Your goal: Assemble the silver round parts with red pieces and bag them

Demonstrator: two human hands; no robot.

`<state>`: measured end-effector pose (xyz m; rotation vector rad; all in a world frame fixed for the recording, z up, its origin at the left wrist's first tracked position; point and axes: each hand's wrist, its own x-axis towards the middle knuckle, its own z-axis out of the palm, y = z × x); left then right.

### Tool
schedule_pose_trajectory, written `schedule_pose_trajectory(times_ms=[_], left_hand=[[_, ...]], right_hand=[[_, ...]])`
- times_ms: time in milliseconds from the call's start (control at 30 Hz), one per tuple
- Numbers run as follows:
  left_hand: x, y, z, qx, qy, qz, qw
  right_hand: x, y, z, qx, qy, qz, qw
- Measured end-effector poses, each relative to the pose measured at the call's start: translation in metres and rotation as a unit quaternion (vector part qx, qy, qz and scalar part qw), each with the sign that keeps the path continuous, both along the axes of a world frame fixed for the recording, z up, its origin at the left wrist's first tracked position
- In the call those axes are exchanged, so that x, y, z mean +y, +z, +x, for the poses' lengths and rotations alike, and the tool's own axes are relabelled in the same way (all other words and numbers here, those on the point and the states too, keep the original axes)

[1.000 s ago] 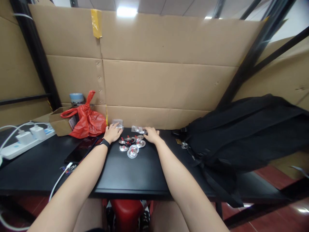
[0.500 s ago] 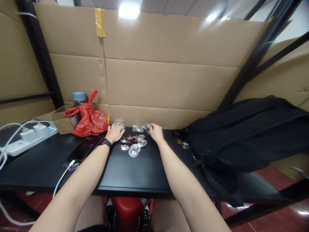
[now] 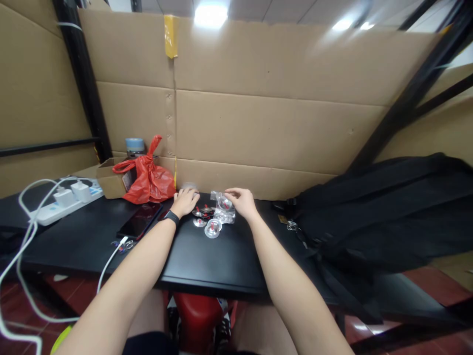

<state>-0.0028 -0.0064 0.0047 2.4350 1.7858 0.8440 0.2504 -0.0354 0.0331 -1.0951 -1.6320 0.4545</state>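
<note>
Small metal finger cymbals (image 3: pixel 212 229) with red loops lie in a loose group on the black table, some of them overlapping. At the group's right side rests a clear plastic bag (image 3: pixel 224 216). Just behind it is another clear bag (image 3: pixel 223 201) with a cymbal visible inside. My right hand (image 3: pixel 242 202) is close to these bags, thumb and index finger apart, with nothing seen between them. Flat over a clear plastic packet (image 3: pixel 189 187) near the cardboard wall lies my left hand (image 3: pixel 185 201), fingers stretched out. It partly hides the packet.
To the left are a red plastic bag (image 3: pixel 151 181), a small carton (image 3: pixel 111 178), a phone (image 3: pixel 138 221) with keys, and a white power strip (image 3: pixel 66 204) with cables. A black backpack (image 3: pixel 388 212) covers the right side. A cardboard wall (image 3: pixel 258 128) bounds the back.
The bag that my right hand held near the wall now lies over the right-hand cymbals, let go. My left hand stays on its packet. The view has shifted slightly left.
</note>
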Motion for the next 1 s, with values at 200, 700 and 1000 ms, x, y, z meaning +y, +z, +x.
schedule_pose_trajectory(times_ms=[200,700,1000], left_hand=[[0.007,-0.003,-0.003,-0.025,0.024,-0.017,0.999],[-0.01,0.014,0.009,-0.006,-0.041,0.044,0.998],[-0.05,0.041,0.056,0.142,-0.249,0.242,0.927]], right_hand=[[-0.002,-0.006,-0.011,0.193,0.048,-0.076,0.977],[0.01,-0.007,-0.002,0.341,-0.026,-0.039,0.939],[0.009,-0.01,-0.009,0.332,-0.026,-0.045,0.942]])
